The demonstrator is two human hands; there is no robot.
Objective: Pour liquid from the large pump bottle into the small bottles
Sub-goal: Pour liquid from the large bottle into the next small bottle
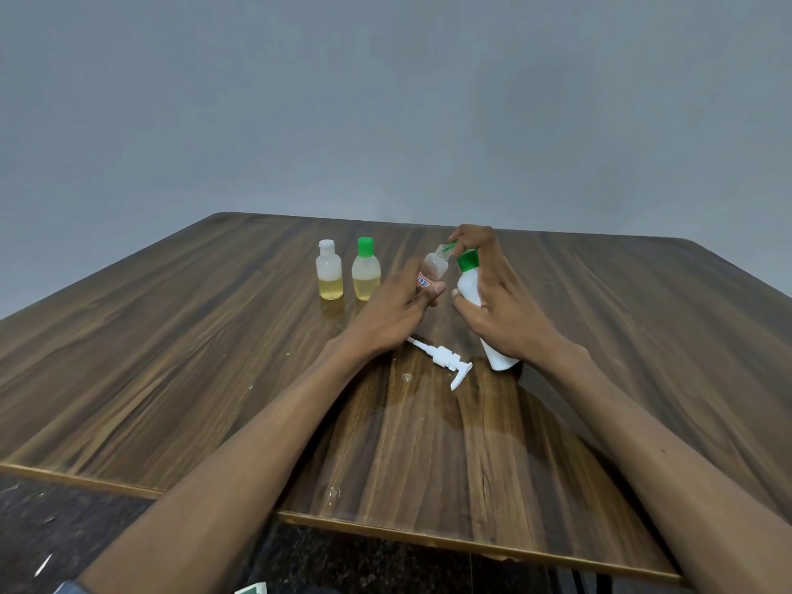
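Two hands at work: left hand (405,300) pinches a clear small bottle (433,270), right hand (499,293) grips the tilted white bottle (469,289); the pump (445,361) lies just below.

Two small bottles (346,272) left of hands; pump head (443,361) on table (171,358) before them.

Lighting, as you see it: dim, even, soft glare on the table (428,422) near your hands; wide-angle bowing at edges.

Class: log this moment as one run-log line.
left hand: holds small bottle | right hand: grips large bottle | pump: on table
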